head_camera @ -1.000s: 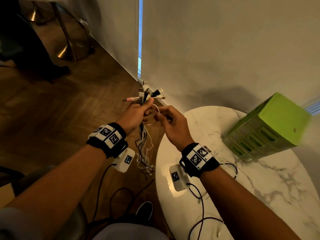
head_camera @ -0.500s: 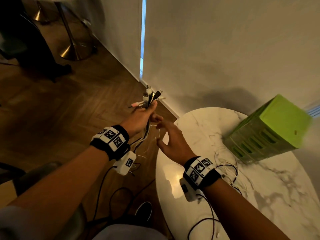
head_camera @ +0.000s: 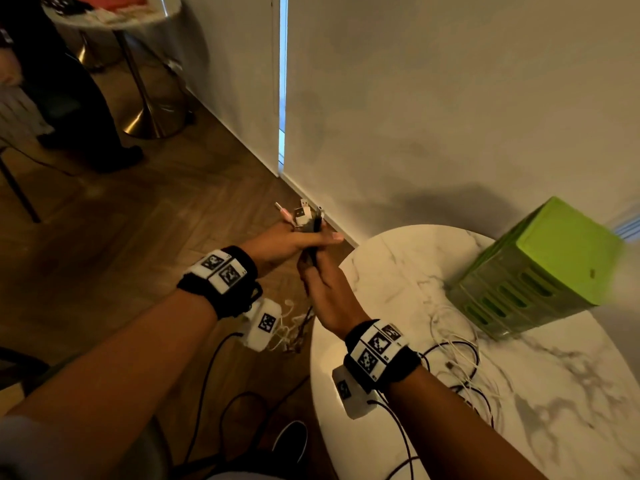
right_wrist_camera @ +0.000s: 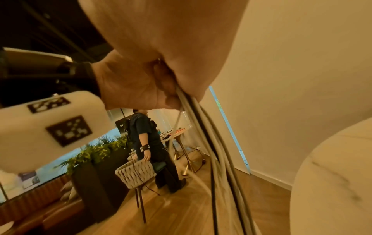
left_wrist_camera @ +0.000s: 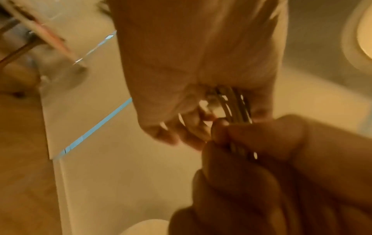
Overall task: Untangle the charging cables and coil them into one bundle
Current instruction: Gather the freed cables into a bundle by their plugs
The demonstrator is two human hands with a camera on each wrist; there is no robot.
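Observation:
My left hand grips a bunch of charging cables just below their plugs, and white, black and pink connectors stick up above the fist. My right hand holds the same strands right beneath it, fingers curled around them. The grey and black strands run down from the right fist toward the floor, and a tangle hangs below my left wrist. More white and black cables lie loose on the marble table.
A green slotted plastic crate lies tipped on the table by the wall. Left of the table is wooden floor, with another table's brass base and a person's legs at the back left. My shoe is below.
My right hand, open half a second ago, has closed around the cables just under my left hand. The hanging tangle has shifted below my left wrist.

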